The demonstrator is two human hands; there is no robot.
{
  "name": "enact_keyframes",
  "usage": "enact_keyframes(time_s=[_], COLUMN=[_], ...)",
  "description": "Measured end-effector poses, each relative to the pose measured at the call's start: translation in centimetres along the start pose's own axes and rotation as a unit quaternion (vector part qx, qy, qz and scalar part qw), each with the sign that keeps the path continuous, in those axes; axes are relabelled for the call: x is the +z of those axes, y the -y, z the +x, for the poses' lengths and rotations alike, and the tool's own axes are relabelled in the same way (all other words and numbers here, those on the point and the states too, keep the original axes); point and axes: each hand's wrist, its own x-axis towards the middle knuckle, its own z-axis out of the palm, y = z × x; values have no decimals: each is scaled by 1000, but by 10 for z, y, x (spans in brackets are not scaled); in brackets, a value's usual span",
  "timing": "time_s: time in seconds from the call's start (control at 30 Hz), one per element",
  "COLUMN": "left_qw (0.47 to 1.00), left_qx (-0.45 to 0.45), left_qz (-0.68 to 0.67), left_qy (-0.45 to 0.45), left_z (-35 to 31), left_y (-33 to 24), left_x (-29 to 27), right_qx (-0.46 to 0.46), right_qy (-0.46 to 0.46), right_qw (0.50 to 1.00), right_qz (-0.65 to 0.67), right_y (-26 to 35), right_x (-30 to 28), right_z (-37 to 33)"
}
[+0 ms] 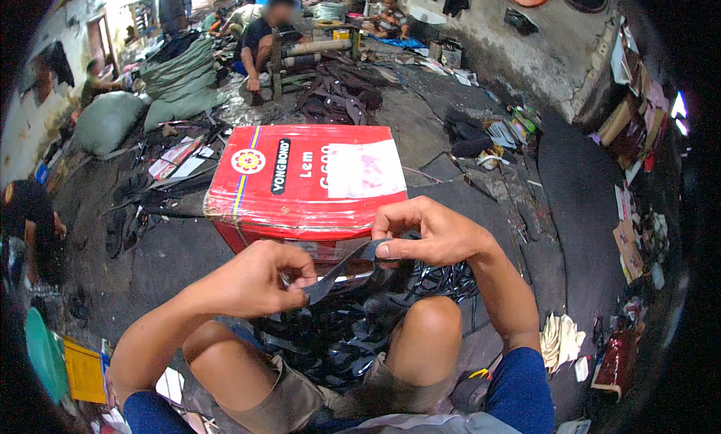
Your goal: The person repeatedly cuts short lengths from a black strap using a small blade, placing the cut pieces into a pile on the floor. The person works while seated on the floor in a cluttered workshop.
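Both hands are raised above my lap with a dark grey strip of thin, flexible material [344,269] stretched between them. My left hand [255,280] pinches its lower end between thumb and fingers. Higher up, my right hand [432,232] grips the other end, thumb on top. The strip runs at a slant and bends near the right thumb. Just beyond the hands stands a red cardboard box [259,190] with a pale patch on its top. Between my knees lies a heap of shiny black strips and scraps [323,344], partly hidden by my hands and legs.
Several people sit farther off among stuffed green sacks [109,122] and a pile of dark pieces [342,96]. Scraps litter the dark floor. To the right lie a cream cloth [560,342] and a long black sheet [578,201]; at left is a green basin [43,355].
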Motion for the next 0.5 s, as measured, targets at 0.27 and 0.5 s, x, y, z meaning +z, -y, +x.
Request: enact_keyframes(time_s=[0.27, 0.5], left_qw=[922, 963], left_qx=[-46, -150], left_qz=[-383, -143], left_qy=[16, -175], left_z=[25, -10], left_y=[-1, 50], left_x=[14, -100], right_qx=[-90, 23], right_qy=[8, -110], right_qw=[977, 986], right_qz=[-195, -126], right_y=[39, 19], right_x=[0, -95], right_z=[26, 29])
